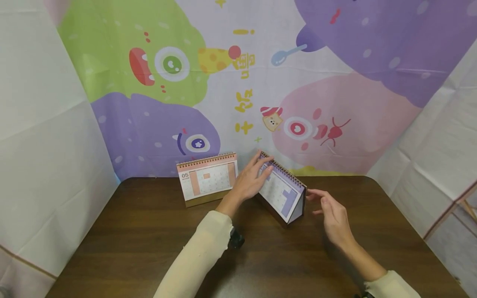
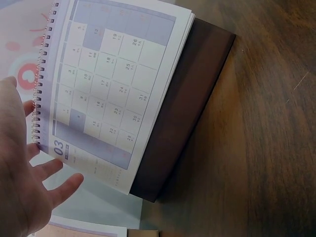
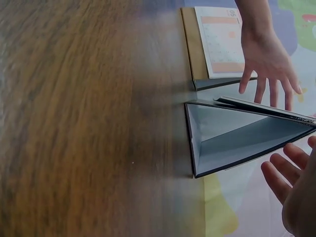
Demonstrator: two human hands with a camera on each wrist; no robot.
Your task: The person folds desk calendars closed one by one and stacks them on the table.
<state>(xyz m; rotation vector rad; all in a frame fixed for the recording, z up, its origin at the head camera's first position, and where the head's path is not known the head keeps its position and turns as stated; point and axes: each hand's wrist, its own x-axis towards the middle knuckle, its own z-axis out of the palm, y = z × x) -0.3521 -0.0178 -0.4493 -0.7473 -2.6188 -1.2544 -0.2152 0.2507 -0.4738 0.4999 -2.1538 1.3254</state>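
Observation:
A purple-topped desk calendar (image 1: pixel 277 188) stands tent-like on the table, angled, its spiral binding along the top edge. The page reads 03 in the left wrist view, above a dark brown base (image 2: pixel 182 108). My left hand (image 1: pixel 249 178) is at its upper left end, fingers spread near the binding; whether they touch is unclear. By the right end is my right hand (image 1: pixel 334 217), fingers loosely bent, close to the rear panel. From the side, the calendar's hollow triangular stand (image 3: pixel 237 133) shows between both hands. A pink-topped desk calendar (image 1: pixel 208 178), marked 05, stands to the left.
The dark wooden table (image 1: pixel 261 265) runs back to a hanging cloth (image 1: pixel 231 124) printed with cartoon monsters. Pale fabric walls (image 1: pixel 44 124) rise on both sides. A small black device (image 1: pixel 236 239) is at the left wrist.

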